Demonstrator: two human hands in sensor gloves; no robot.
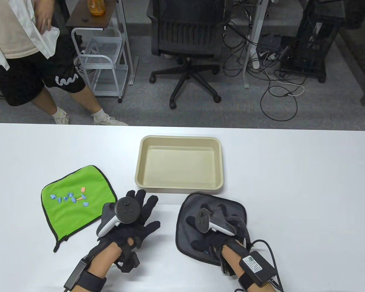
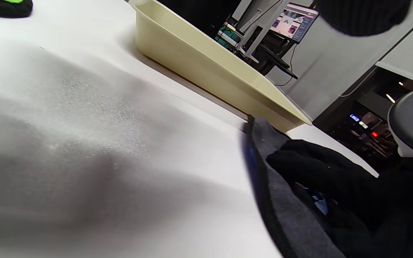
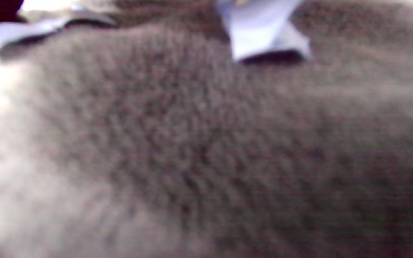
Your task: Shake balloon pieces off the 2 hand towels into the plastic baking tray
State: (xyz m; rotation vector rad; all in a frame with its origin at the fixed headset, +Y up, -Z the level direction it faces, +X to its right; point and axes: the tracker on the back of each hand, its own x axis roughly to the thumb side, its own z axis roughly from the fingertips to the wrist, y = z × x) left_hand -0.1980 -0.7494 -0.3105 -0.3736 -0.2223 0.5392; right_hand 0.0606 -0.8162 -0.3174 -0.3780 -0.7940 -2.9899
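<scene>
Right, going view by view.
Table view: my left hand [image 1: 130, 217] lies flat on the counter [image 1: 292, 182], fingers spread, holding nothing, betw. green towel [image 1: 76, 203] and grey towel [image 1: 211, 228]. My right hand [image 1: 214, 229] rests on the grey towel, fingers look spread, no clear pinch. Blue and orange balloon pieces [image 1: 70, 197] sit on the green towel. Baking tray [image 1: 179, 164] just beyond both, nothing in it.
Left wrist view: tray wall [image 2: 206, 68] near the grey towel's edge [image 2: 264, 172]; right-hand fingers [image 2: 314, 168] on the cloth.
Right wrist view: blurred grey pile, pale scraps [image 3: 260, 32] at top.
How to: prob. gather corners so scraps pool in the middle, lift level, tip over the tray.
Hidden: pieces under my right palm; exact grip unclear.
</scene>
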